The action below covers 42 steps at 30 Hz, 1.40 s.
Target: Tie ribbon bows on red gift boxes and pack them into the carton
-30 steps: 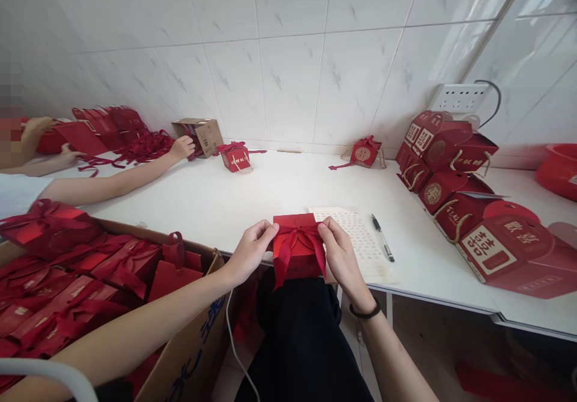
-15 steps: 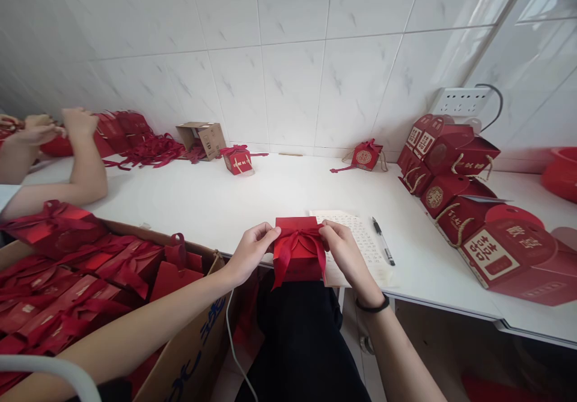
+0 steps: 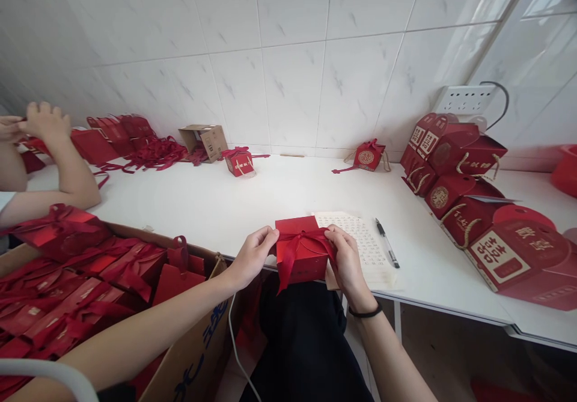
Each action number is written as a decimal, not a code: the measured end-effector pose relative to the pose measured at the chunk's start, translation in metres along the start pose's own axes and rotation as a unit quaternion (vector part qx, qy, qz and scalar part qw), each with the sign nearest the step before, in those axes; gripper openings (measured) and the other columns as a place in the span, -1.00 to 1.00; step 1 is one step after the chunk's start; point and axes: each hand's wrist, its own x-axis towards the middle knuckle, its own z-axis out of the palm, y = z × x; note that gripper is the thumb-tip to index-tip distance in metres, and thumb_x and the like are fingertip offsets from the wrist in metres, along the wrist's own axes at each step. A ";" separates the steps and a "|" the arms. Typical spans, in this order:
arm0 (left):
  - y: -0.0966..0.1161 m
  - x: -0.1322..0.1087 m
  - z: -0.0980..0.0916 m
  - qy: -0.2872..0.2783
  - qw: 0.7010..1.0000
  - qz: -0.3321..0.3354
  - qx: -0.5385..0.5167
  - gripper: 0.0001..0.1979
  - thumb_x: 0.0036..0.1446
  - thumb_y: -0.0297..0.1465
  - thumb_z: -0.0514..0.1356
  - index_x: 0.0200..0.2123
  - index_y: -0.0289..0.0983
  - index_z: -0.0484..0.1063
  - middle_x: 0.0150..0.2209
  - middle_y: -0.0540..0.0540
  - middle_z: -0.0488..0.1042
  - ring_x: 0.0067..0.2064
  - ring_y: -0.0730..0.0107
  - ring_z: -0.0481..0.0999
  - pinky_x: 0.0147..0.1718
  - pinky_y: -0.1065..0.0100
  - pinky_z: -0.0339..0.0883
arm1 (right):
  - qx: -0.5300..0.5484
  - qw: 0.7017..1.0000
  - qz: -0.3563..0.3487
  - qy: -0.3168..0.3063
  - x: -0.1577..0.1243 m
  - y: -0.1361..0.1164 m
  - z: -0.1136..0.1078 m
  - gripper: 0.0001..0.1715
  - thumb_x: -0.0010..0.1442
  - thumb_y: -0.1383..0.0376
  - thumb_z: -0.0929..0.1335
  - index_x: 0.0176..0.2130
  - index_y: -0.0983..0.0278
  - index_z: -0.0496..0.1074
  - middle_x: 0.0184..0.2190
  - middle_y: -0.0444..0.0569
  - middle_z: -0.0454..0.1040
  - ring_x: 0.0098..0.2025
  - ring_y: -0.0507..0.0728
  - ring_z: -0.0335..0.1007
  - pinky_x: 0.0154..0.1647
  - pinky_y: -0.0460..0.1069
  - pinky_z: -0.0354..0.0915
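Note:
A small red gift box (image 3: 301, 247) with a red ribbon bow sits at the near edge of the white table (image 3: 252, 194). My left hand (image 3: 251, 256) pinches the ribbon at the box's left side. My right hand (image 3: 346, 256) grips the ribbon at the right side, fingers curled over the bow's loop. The ribbon tails hang down over the box front. Under and beside the box lies a printed sheet of paper (image 3: 367, 240) with a black pen (image 3: 387, 244) on its right.
A cardboard carton (image 3: 193, 354) full of red ribboned boxes stands at my left. Bigger red gift boxes (image 3: 469, 197) pile up at the right. Another person's hands (image 3: 40, 122) work at far left by loose red ribbons (image 3: 155, 151). A wall socket (image 3: 464, 98) is behind.
My hands have pulled the ribbon ends slightly outward, drawing the bow tighter on the box. The other person's arm has drawn back from the brown carton to the far left.

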 end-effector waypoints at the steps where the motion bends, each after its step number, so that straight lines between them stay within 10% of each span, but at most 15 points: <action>1: 0.000 0.000 0.000 -0.001 1.000 -0.002 -0.001 -0.59 0.07 -0.09 0.10 -0.57 -0.26 0.05 -0.54 0.10 0.02 -0.50 0.55 0.05 -0.50 0.47 0.07 | 0.024 1.000 0.009 0.013 -0.001 0.002 0.001 -0.60 -0.05 0.21 0.35 -0.62 0.25 0.02 -0.62 -0.23 -0.03 -0.57 -0.02 -0.15 -0.55 -0.10 -0.10; 5: -0.002 0.000 0.000 -0.005 1.000 -0.003 0.002 -0.59 0.08 -0.09 0.09 -0.56 -0.26 0.07 -0.54 0.09 0.06 -0.48 0.54 0.11 -0.46 0.44 0.13 | 0.061 0.997 0.019 0.041 -0.003 0.005 0.002 -0.54 -0.11 0.17 0.38 -0.61 0.25 -0.01 -0.62 -0.23 -0.04 -0.57 -0.02 -0.15 -0.56 -0.11 -0.08; 10: 0.002 0.004 -0.006 -0.006 0.998 0.021 0.058 -0.63 0.11 -0.09 0.01 -0.54 -0.26 0.13 -0.51 0.04 0.18 -0.42 0.45 0.24 -0.35 0.36 0.22 | -0.152 0.988 -0.006 -0.030 -0.009 -0.017 -0.010 -0.54 0.07 0.08 0.30 -0.62 0.26 0.04 -0.62 -0.20 0.03 -0.54 0.00 -0.07 -0.50 -0.09 -0.05; 14: 0.025 0.014 -0.009 0.040 0.965 0.177 0.191 -0.79 0.11 -0.22 0.02 -0.41 -0.25 0.26 -0.37 -0.03 0.30 -0.23 0.34 0.31 -0.17 0.27 0.22 | -0.303 0.947 0.023 -0.102 -0.018 -0.036 -0.017 -0.48 0.15 -0.04 0.23 -0.60 0.26 0.11 -0.63 -0.17 0.11 -0.53 0.03 0.03 -0.49 -0.07 0.00; 21: 0.046 0.027 0.004 -0.140 0.871 0.251 0.399 -0.92 0.06 -0.38 0.13 -0.42 -0.24 0.39 -0.17 -0.08 0.40 -0.06 0.26 0.32 0.03 0.15 0.13 | -0.343 0.931 0.036 -0.119 -0.035 -0.044 -0.011 -0.53 0.14 -0.05 0.25 -0.54 0.26 0.19 -0.65 -0.17 0.23 -0.59 0.02 0.15 -0.54 -0.09 0.07; 36: 0.034 0.033 0.010 -0.091 0.895 0.199 0.387 -0.91 0.01 -0.36 0.14 -0.49 -0.24 0.37 -0.19 -0.04 0.38 -0.08 0.27 0.34 0.02 0.13 0.15 | -0.408 0.901 0.082 -0.124 -0.070 -0.041 0.010 -0.65 0.28 0.19 0.14 -0.51 0.24 0.08 -0.68 -0.19 0.28 -0.63 -0.01 0.21 -0.62 -0.16 0.12; 42: 0.031 0.032 0.009 -0.061 0.917 0.178 0.352 -0.84 0.07 -0.28 0.09 -0.41 -0.21 0.41 -0.13 -0.07 0.35 0.00 0.22 0.28 0.09 0.10 0.08 | -0.388 0.858 0.209 -0.265 -0.063 -0.060 -0.021 -0.54 0.21 -0.07 0.21 -0.34 0.27 0.30 -0.51 -0.11 0.39 -0.57 0.01 0.30 -0.71 -0.18 0.13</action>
